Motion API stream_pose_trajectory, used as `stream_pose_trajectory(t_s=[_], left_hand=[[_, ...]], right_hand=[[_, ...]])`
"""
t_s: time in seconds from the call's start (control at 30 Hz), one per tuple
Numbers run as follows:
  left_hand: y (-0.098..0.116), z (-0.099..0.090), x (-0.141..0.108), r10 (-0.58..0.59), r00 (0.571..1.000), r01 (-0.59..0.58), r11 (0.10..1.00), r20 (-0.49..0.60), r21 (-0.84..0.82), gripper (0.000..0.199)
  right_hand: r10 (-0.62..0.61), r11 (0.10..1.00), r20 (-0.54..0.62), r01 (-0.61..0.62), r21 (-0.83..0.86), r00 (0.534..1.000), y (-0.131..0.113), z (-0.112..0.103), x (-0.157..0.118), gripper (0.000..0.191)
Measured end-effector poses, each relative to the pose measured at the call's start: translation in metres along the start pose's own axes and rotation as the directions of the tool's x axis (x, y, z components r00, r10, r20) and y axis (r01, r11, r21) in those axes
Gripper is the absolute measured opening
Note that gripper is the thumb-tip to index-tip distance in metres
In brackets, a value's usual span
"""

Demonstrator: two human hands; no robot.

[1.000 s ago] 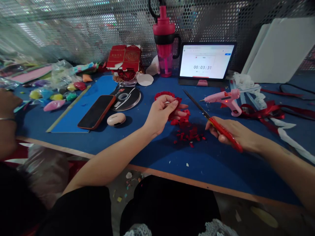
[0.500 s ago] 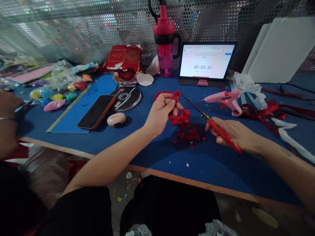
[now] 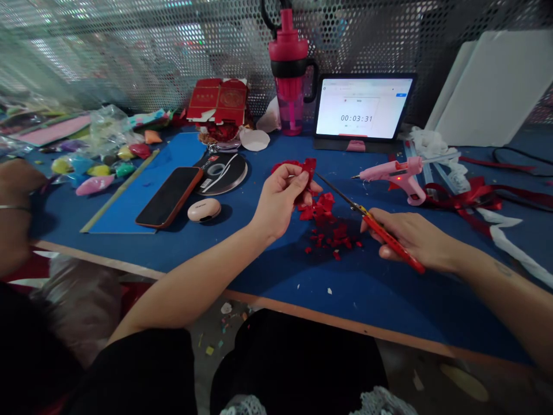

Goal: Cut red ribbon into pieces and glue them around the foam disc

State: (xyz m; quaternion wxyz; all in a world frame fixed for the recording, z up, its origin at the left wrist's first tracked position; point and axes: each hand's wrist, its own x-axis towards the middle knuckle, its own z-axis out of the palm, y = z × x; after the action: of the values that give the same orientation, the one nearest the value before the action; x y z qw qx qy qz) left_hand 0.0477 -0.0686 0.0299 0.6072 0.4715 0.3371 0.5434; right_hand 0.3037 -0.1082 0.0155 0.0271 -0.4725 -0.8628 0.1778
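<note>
Pinching a ribbon between thumb and fingertips, the left hand holds it up to the left of the glue gun, with one end standing clear of the grip. The right hand is clamped around the handles of the scissors on the near side of the gun, and the two hands are apart. The scissor tip lies just beside the ribbon; whether they touch, or whether the blades are parted, cannot be told. Cut petals lie left of the gun and scraps lie nearer the person, to the gun's near left. Judging by these, the step looks like trimming. To do it well, the left fingers should pinch the layers firmly, edges matched, and sit well back from the cutting line. The ribbon would be better set deeper between the blades than at the tip, since thin cloth may slip or fold there. One smooth squeeze should leave a cleaner edge than small snips.
</note>
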Motion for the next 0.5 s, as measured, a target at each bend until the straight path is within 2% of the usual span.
stream_pose_trajectory(t_s=[0.23, 0.5], left_hand=[[-0.001, 0.0, -0.002, -0.032, 0.994, 0.031, 0.999, 0.107, 0.018, 0.012], [-0.002, 0.0, -0.001, -0.038, 0.991, 0.036, 0.999, 0.126, 0.015, 0.015]], right_hand=[[0.022, 0.998, 0.052, -0.026, 0.064, 0.998, -0.006, -0.005, 0.001, 0.066], [0.018, 0.988, 0.098, -0.033, 0.152, 0.995, -0.013, -0.014, 0.002, 0.074]])
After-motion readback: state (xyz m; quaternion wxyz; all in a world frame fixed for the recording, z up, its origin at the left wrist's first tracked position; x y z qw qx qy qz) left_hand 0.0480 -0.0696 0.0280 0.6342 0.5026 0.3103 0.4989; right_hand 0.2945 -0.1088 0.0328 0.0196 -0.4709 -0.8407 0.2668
